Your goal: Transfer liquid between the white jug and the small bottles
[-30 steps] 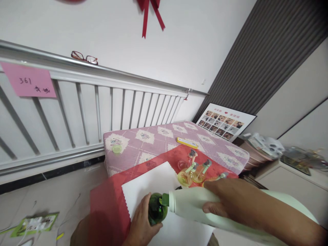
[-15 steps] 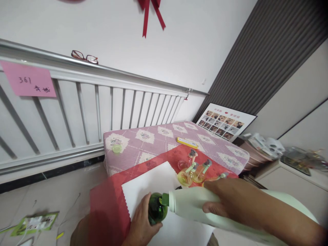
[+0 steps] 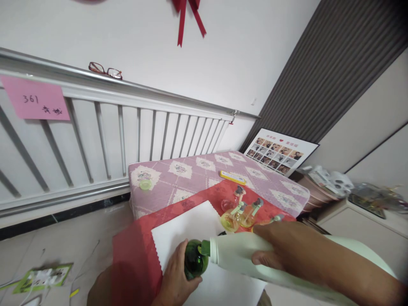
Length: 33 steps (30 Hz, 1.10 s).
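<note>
My right hand (image 3: 288, 250) grips a large white plastic jug (image 3: 236, 255) that lies tipped on its side. Its green spout rests against the mouth of a small round green bottle (image 3: 195, 260). My left hand (image 3: 175, 278) is wrapped round that green bottle and holds it upright on a white cloth (image 3: 188, 225). Several small round glass bottles (image 3: 237, 214) with pale green and brown tops stand just behind, on a red cloth (image 3: 137, 250).
A pink patterned table cover (image 3: 191, 170) carries a yellow flat object (image 3: 232, 177) and a small green cap (image 3: 145, 185). A white radiator (image 3: 105, 140) with red glasses (image 3: 105, 71) on top stands behind. A photo board (image 3: 280, 152) leans at the right. Papers (image 3: 44, 276) lie on the floor.
</note>
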Each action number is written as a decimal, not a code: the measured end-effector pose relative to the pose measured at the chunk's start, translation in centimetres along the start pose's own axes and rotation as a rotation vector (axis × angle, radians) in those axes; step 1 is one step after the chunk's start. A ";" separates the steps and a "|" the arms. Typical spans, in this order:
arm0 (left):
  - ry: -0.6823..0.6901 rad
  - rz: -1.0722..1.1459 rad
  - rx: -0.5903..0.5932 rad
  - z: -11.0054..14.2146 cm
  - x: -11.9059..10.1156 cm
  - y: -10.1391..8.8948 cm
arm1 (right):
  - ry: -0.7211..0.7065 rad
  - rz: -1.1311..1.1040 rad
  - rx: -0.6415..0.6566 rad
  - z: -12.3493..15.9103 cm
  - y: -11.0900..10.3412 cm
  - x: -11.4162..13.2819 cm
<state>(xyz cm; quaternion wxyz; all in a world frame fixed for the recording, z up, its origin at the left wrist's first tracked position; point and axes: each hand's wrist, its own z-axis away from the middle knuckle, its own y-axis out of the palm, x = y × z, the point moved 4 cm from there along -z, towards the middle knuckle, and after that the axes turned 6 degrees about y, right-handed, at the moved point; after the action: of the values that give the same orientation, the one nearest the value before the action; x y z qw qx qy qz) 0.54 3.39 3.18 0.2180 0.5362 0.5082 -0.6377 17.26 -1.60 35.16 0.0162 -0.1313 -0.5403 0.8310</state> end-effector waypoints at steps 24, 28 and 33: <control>-0.006 0.010 -0.007 0.0 0.5 0.0 | 0.029 0.009 -0.011 -0.1 0.2 0.1; 0.003 0.017 -0.005 0.0 0.3 -0.1 | 0.019 0.010 -0.012 -0.3 0.1 0.1; -0.017 0.010 0.012 -0.1 -0.1 -0.2 | 0.013 0.021 -0.015 -0.4 0.2 0.0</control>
<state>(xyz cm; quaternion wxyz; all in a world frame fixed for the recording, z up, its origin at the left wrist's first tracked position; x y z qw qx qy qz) 0.47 3.54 3.41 0.2222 0.5344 0.4998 -0.6443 17.37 -1.33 34.81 0.0101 -0.1422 -0.5449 0.8263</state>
